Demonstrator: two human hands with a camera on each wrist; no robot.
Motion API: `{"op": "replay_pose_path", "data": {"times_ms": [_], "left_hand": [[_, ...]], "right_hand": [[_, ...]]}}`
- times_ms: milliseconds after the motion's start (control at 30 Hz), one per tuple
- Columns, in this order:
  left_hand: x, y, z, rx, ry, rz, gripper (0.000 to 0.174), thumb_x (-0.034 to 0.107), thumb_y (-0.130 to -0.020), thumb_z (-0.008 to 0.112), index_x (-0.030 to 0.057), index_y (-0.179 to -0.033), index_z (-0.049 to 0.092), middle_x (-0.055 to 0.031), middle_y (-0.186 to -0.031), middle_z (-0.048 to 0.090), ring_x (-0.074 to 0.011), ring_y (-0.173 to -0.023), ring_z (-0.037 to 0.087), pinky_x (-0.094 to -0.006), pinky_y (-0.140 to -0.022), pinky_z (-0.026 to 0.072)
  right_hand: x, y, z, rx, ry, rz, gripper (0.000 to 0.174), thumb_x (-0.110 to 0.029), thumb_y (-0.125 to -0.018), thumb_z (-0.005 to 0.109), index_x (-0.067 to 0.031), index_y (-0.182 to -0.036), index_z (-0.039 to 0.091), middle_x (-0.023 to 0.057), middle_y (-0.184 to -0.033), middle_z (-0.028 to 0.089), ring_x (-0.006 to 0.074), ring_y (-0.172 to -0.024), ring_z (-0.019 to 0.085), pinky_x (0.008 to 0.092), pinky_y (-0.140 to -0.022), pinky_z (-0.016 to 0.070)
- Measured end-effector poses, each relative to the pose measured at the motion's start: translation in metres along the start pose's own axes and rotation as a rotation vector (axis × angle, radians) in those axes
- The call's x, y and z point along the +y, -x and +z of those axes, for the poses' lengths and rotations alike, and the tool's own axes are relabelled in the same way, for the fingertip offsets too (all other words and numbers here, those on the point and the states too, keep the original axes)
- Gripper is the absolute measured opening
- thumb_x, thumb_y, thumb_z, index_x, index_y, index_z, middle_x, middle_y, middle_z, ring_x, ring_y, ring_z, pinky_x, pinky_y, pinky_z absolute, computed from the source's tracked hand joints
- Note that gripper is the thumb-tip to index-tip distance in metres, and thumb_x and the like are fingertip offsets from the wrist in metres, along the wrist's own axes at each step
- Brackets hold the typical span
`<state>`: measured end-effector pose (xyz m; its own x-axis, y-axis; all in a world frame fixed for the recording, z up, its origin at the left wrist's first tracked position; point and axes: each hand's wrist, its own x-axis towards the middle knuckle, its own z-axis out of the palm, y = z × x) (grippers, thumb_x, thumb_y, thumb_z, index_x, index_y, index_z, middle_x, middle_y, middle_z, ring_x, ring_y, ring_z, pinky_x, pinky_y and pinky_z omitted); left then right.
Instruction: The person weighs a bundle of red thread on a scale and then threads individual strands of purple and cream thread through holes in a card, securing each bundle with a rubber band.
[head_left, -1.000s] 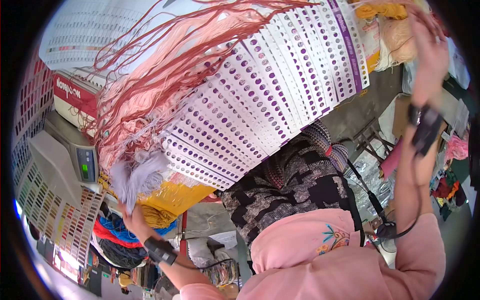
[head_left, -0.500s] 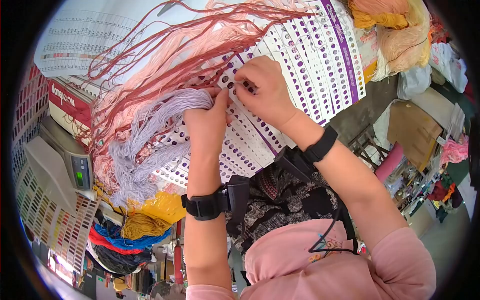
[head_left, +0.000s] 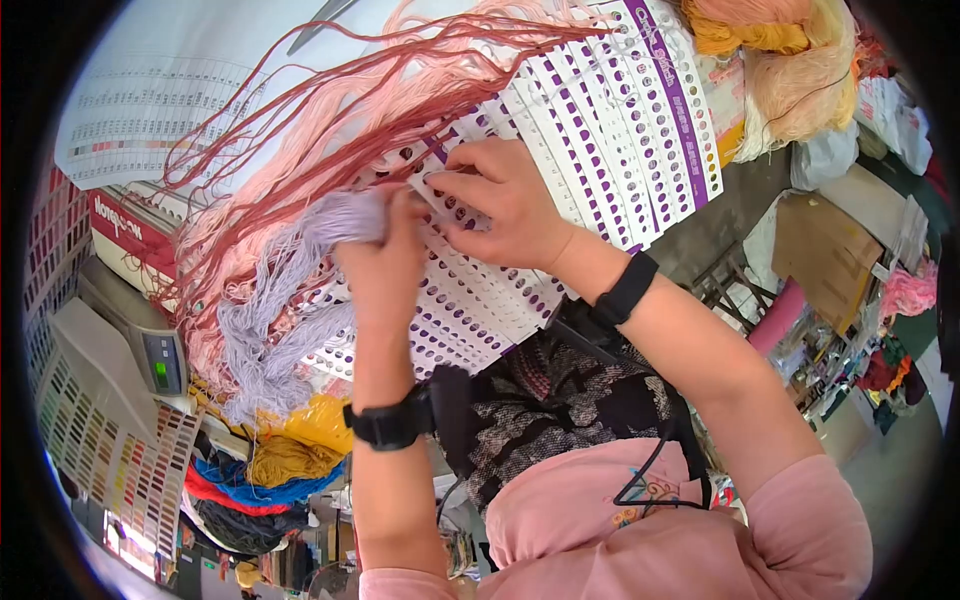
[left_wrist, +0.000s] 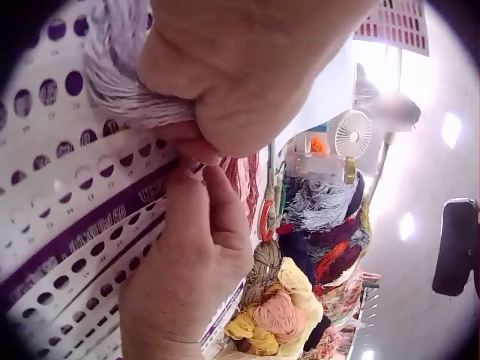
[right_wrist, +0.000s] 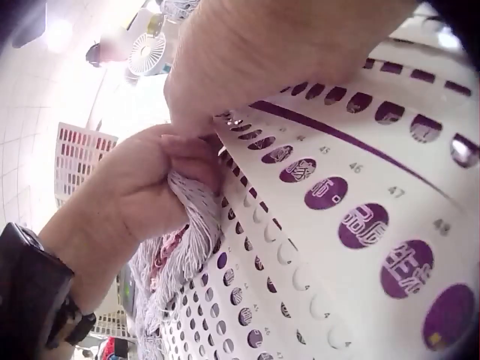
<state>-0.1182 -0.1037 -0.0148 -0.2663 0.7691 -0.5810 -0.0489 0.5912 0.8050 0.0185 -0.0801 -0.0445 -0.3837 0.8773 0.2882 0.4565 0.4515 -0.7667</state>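
Observation:
In the head view my left hand [head_left: 385,265] grips the looped end of a lavender thread skein [head_left: 275,300]; the rest of it trails over pink and dark red threads [head_left: 400,110]. My right hand [head_left: 510,205] is beside it, thumb and forefinger pinching the end of a white punched card [right_wrist: 300,172]. This card is raised over other overlapping cards [head_left: 600,130] with rows of round holes and purple print. In the left wrist view, the fingertips of both hands meet at the card ends. Their exact contact with any fine strand there is hidden.
A scale [head_left: 160,350] and a red-edged notebook [head_left: 130,235] stand at the left. Scissors [head_left: 320,22] lie on white paper at the back. Yellow and peach skeins [head_left: 800,80] are at the upper right; blue, red and black yarn [head_left: 245,500] hangs at lower left.
The right hand has come down from the far upper right to the cards. My left hand has carried the lavender skein from the lower left to meet it, and both have since shifted slightly left.

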Motion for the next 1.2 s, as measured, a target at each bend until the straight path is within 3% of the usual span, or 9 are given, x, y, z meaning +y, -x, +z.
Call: {"op": "replay_pose_path", "data": {"times_ms": [167, 267, 400, 533, 633, 800, 1000, 1100, 1200], "left_hand": [[0.019, 0.010, -0.048, -0.440, 1.274, -0.457, 0.029, 0.015, -0.084, 0.043, 0.0009, -0.109, 0.044, -0.0041, -0.064, 0.054, -0.0019, -0.038, 0.033, -0.0155, -0.034, 0.0233], [0.025, 0.007, -0.013, -0.481, 0.416, -0.330, 0.033, 0.010, -0.083, 0.045, 0.0014, -0.114, 0.043, -0.0013, -0.067, 0.051, -0.0002, -0.040, 0.034, -0.0147, -0.036, 0.0243], [0.036, 0.013, -0.014, -0.296, -0.186, -0.274, 0.029, 0.012, -0.074, 0.059, 0.0024, -0.101, 0.052, -0.0015, -0.069, 0.052, -0.0048, -0.048, 0.042, -0.0166, -0.042, 0.0330], [0.037, 0.023, -0.225, -0.196, 0.603, -0.107, 0.012, 0.002, -0.082, 0.042, 0.0043, -0.092, 0.048, 0.0056, -0.065, 0.045, 0.0004, -0.046, 0.034, -0.0127, -0.042, 0.0291], [0.028, 0.053, -0.345, 0.577, 0.885, -0.086, 0.023, 0.003, -0.084, 0.038, -0.0033, -0.105, 0.044, 0.0009, -0.062, 0.045, 0.0003, -0.038, 0.033, -0.0105, -0.037, 0.0261], [0.052, 0.097, -0.186, -0.189, 1.013, -0.327, 0.029, 0.005, -0.082, 0.043, -0.0057, -0.110, 0.042, -0.0014, -0.069, 0.051, -0.0019, -0.047, 0.040, -0.0153, -0.046, 0.0347], [0.037, 0.068, -0.051, -0.150, 0.769, -0.394, 0.040, 0.027, -0.087, 0.040, -0.0049, -0.110, 0.043, -0.0147, -0.108, 0.047, -0.0206, -0.099, 0.045, -0.0373, -0.079, 0.0398], [0.034, 0.063, -0.037, -0.206, 0.774, -0.392, 0.050, 0.034, -0.089, 0.029, -0.0069, -0.115, 0.037, -0.0162, -0.116, 0.043, -0.0249, -0.107, 0.042, -0.0424, -0.087, 0.0355], [0.032, 0.063, -0.037, -0.320, 0.814, -0.388, 0.054, 0.036, -0.089, 0.027, -0.0093, -0.117, 0.034, -0.0170, -0.116, 0.042, -0.0255, -0.107, 0.042, -0.0435, -0.087, 0.0351]], "right_hand": [[0.003, 0.002, 0.002, 0.003, -0.046, 0.050, 0.017, -0.004, -0.058, 0.055, -0.0099, -0.074, 0.057, 0.0034, -0.074, 0.054, 0.0204, -0.067, 0.051, 0.0316, -0.065, 0.0362], [0.002, -0.002, -0.001, 0.014, -0.206, 0.137, 0.014, -0.001, -0.060, 0.053, -0.0089, -0.070, 0.056, 0.0014, -0.067, 0.054, 0.0211, -0.066, 0.051, 0.0318, -0.063, 0.0362], [-0.001, -0.003, -0.006, -0.044, -0.176, 0.180, 0.024, -0.008, -0.060, 0.056, -0.0095, -0.085, 0.056, 0.0058, -0.080, 0.054, 0.0239, -0.076, 0.050, 0.0347, -0.069, 0.0366], [-0.006, -0.002, -0.007, -0.145, 0.026, 0.152, 0.041, -0.017, -0.060, 0.058, -0.0096, -0.099, 0.051, 0.0090, -0.092, 0.051, 0.0249, -0.087, 0.046, 0.0367, -0.078, 0.0334], [-0.012, -0.004, -0.005, -0.210, 0.076, 0.188, 0.048, -0.020, -0.060, 0.058, -0.0095, -0.105, 0.048, 0.0098, -0.097, 0.050, 0.0251, -0.093, 0.045, 0.0372, -0.081, 0.0314], [-0.007, -0.003, -0.006, -0.214, 0.049, 0.152, 0.049, -0.014, -0.059, 0.057, -0.0093, -0.107, 0.047, 0.0092, -0.096, 0.050, 0.0258, -0.092, 0.045, 0.0377, -0.082, 0.0313], [-0.038, -0.007, -0.020, -0.181, -0.216, 0.337, 0.018, -0.004, -0.065, 0.058, -0.0039, -0.082, 0.054, 0.0088, -0.086, 0.050, 0.0208, -0.077, 0.052, 0.0303, -0.063, 0.0435], [-0.067, -0.001, -0.012, -0.300, -0.970, 0.840, 0.007, -0.006, -0.074, 0.057, 0.0006, -0.076, 0.055, 0.0018, -0.076, 0.052, 0.0051, -0.065, 0.051, 0.0182, -0.049, 0.0399], [-0.076, -0.006, -0.011, -0.461, -0.949, 0.876, 0.007, -0.005, -0.073, 0.056, 0.0021, -0.074, 0.056, 0.0013, -0.069, 0.054, 0.0055, -0.061, 0.051, 0.0172, -0.048, 0.0407]]}}
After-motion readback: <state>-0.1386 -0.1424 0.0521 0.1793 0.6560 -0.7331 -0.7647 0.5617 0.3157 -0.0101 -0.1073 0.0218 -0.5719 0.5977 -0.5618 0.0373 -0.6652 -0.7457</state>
